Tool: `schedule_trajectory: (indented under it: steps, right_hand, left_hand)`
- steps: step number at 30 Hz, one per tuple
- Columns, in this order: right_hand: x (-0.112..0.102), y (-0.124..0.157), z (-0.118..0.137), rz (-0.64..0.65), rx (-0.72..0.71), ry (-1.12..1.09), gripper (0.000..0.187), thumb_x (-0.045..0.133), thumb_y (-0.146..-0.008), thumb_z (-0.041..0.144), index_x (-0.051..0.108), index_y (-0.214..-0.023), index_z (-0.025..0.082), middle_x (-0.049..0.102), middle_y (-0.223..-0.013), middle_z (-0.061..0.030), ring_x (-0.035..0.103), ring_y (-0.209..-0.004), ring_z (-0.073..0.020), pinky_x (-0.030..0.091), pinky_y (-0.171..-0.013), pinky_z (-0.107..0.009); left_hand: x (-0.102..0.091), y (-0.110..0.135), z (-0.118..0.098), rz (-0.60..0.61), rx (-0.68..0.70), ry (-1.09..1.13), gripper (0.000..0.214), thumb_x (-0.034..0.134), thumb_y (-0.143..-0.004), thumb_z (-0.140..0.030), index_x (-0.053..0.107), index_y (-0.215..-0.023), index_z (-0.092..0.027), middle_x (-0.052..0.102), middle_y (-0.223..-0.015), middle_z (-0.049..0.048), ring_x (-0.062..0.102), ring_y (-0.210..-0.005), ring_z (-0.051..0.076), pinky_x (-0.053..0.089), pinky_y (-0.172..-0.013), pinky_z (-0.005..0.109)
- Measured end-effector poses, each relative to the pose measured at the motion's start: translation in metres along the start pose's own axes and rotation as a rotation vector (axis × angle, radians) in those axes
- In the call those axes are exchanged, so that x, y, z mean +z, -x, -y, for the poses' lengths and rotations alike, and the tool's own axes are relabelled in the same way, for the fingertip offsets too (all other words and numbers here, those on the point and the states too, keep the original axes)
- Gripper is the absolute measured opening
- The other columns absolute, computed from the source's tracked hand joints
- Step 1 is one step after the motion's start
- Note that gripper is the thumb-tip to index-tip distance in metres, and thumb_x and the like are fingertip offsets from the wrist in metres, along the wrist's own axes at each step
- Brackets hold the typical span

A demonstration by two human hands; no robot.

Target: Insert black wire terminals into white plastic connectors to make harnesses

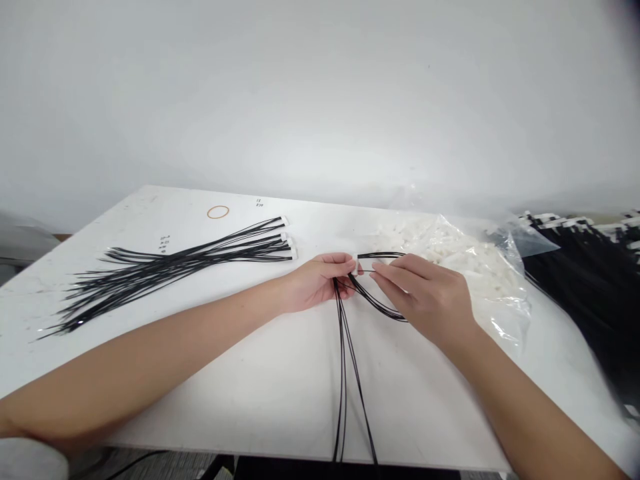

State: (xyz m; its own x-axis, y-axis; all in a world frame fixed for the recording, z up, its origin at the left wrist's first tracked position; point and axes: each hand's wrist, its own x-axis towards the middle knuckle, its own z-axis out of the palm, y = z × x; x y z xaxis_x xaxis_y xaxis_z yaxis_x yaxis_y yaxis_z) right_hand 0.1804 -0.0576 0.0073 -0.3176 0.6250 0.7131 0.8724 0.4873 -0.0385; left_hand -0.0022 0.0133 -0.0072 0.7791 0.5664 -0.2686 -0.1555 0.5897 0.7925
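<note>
My left hand (pixel 320 279) pinches a small white connector (pixel 356 265) at the middle of the white table (pixel 280 400). Thin black wires (pixel 345 373) run from it toward me and hang over the front edge. My right hand (pixel 425 293) is closed in a pinch on one black wire (pixel 380 255) that loops out from the connector, fingertips just right of it. Both hands meet above the table top.
A pile of finished black wire sets with white connectors (pixel 175 267) lies at the left. A tan rubber band (pixel 218 212) sits at the back. A clear plastic bag of white connectors (pixel 465 260) lies right of my hands, with a heap of black wires (pixel 590 287) beyond it.
</note>
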Motion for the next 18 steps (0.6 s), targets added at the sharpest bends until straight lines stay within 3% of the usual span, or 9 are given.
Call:
schedule_trajectory:
  steps: [6,18]
  right_hand:
    - [0.008,0.0,0.005,-0.038,-0.031,0.01,0.008,0.062,-0.073,0.013,0.064,-0.075,0.02,0.06,-0.066,0.0039,0.05,-0.054,-0.0048,0.035,-0.049,-0.019]
    - [0.011,-0.002,0.006,-0.042,-0.058,0.062,0.012,0.063,-0.071,0.014,0.062,-0.082,0.021,0.062,-0.073,0.0024,0.051,-0.065,-0.0091,0.037,-0.056,-0.022]
  left_hand:
    - [-0.001,-0.001,0.001,-0.002,-0.001,0.007,0.016,0.06,-0.076,-0.026,0.057,-0.077,-0.011,0.051,-0.075,0.0036,0.052,-0.06,0.009,0.036,-0.055,0.023]
    - [-0.002,-0.001,0.001,-0.01,-0.007,0.006,0.015,0.06,-0.075,-0.026,0.057,-0.075,-0.011,0.052,-0.074,0.0035,0.052,-0.06,0.009,0.038,-0.056,0.024]
